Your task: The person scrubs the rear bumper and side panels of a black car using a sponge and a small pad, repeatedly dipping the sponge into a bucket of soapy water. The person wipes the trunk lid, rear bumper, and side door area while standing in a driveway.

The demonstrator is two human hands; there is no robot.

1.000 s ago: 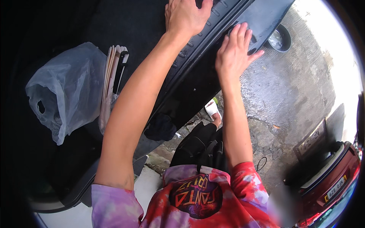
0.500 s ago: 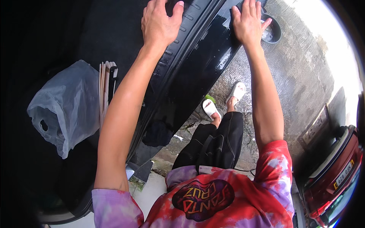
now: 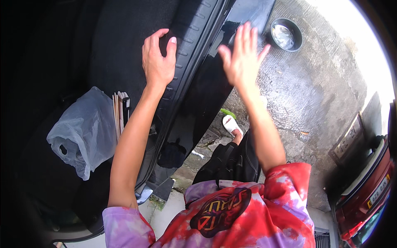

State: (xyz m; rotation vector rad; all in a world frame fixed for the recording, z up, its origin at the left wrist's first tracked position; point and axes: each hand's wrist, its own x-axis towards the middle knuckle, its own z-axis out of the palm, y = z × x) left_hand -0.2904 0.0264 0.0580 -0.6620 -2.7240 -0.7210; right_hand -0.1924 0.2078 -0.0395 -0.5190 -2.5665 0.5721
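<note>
My left hand (image 3: 159, 60) rests with curled, parted fingers on the dark ribbed sill trim (image 3: 191, 43) of a car's open cargo area. Nothing shows in its grasp. Over the glossy black bumper (image 3: 209, 84) is my right hand (image 3: 244, 53), fingers spread and palm down, slightly smeared by motion. Whether its palm touches the painted surface I cannot tell. A light, shiny patch lies on the bumper by its fingertips. Just beyond that hand, a round dark basin (image 3: 286, 35) with water and something pale in it stands on the wet concrete.
A whitish plastic bag (image 3: 84, 132) sits in the cargo area beside several thin pale hangers or slats (image 3: 120, 111). A dark cloth (image 3: 171, 155) lies at the bumper's near end. At the lower right stands a red car (image 3: 364, 198). Wet concrete ground (image 3: 297, 95) runs along the bumper.
My right hand has moved nearer and to the left along the bumper, its fingers spread. My left hand has come back a little toward me. The basin now shows fully.
</note>
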